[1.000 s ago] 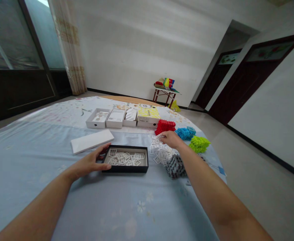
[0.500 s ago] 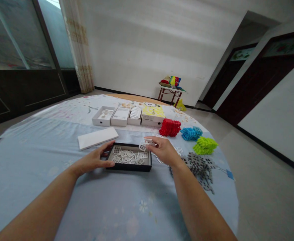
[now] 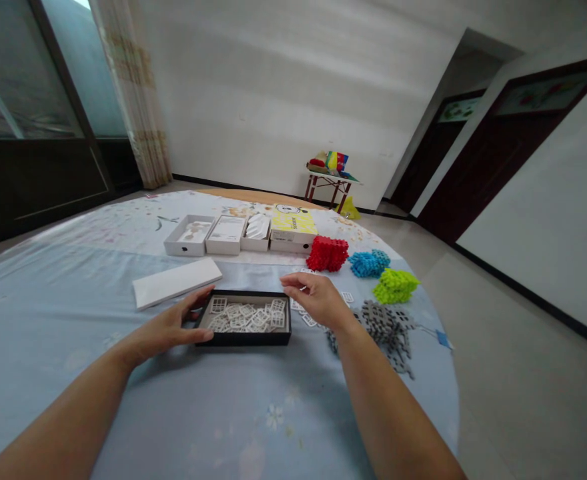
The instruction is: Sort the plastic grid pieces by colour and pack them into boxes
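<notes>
A shallow black box (image 3: 243,339) with a pale lining lies on the blue cloth in front of me. Inside it is a jumble of white lattice pieces (image 3: 246,317). My left hand (image 3: 181,325) grips the box's left end, thumb along the front rim and fingers at the back corner. Just past the right end hovers my right hand (image 3: 315,297), fingers stretched forward and holding nothing I can see. Beneath and beside that hand, more white lattice pieces (image 3: 308,320) lie on the cloth, partly hidden by it.
A white lid (image 3: 177,282) lies behind the box on the left. Farther back stand white open boxes (image 3: 185,249) and a yellow-topped box (image 3: 293,227). Red pieces (image 3: 327,254), blue pieces (image 3: 367,263), lime pieces (image 3: 396,286) and grey pieces (image 3: 381,327) are heaped at right.
My right hand has let go of the white lattice pieces, which now lie in the box's right end. My left hand still holds the box. The whole view has shifted slightly.
</notes>
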Demonstrator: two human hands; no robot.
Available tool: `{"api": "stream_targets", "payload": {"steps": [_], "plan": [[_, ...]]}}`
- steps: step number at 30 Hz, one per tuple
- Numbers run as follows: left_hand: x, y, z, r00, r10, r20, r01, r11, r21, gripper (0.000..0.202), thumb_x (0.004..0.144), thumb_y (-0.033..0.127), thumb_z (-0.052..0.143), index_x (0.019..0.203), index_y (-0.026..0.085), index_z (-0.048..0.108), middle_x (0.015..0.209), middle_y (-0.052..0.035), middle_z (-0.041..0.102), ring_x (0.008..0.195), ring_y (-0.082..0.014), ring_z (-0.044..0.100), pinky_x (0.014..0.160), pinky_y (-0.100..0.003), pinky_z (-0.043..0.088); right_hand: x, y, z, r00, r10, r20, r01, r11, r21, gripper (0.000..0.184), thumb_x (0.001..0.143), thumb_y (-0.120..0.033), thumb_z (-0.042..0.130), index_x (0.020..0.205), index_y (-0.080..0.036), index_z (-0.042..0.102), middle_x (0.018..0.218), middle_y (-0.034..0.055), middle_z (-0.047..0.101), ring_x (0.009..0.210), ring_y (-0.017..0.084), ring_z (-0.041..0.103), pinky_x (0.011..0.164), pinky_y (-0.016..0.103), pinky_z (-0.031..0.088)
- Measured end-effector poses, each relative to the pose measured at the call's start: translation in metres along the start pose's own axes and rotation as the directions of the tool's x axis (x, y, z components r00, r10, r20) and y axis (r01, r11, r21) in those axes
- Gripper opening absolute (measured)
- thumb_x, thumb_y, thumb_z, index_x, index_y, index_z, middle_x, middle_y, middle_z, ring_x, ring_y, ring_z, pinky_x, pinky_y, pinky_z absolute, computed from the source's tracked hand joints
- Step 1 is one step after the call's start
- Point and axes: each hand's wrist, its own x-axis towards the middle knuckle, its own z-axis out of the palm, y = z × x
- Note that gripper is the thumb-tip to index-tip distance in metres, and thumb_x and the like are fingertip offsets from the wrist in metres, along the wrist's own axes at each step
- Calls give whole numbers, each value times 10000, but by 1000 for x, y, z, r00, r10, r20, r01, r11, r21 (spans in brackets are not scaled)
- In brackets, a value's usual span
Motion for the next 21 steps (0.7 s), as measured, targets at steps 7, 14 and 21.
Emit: {"api": "stream_targets", "payload": {"steps": [7,14,21], "plan": [[2,-7,0,999,36,2,-36,999,-30,900,641,428,718,1422,262,301,1427,-85,425,1236,-297,463,1019,-407,393,10,16,-37,994,9,-108,-24,990,-142,285,840,-355,532,1007,-163,660,881,53,701,754,144,631,677,262,493],[-1,1,0,1000,18,10,-18,998,-52,914,639,422,718,1426,252,287,1431,-92,418,1241,-291,459,1027,-412,384,61,57,-50,918,375,128,-159,645,-748,248,848,-283,518,1028,-192,662,1020,44,684,934,162,617,762,220,449],[-1,3,1,1000,0,26,2,995,-97,965,610,414,739,1433,232,270,1421,-113,427,1225,-297,476,1017,-410,397,87,85,-31,755,635,166,-174,437,-882,252,876,-318,549,1068,-162,595,1109,82,595,973,197,581,827,366,489]]}}
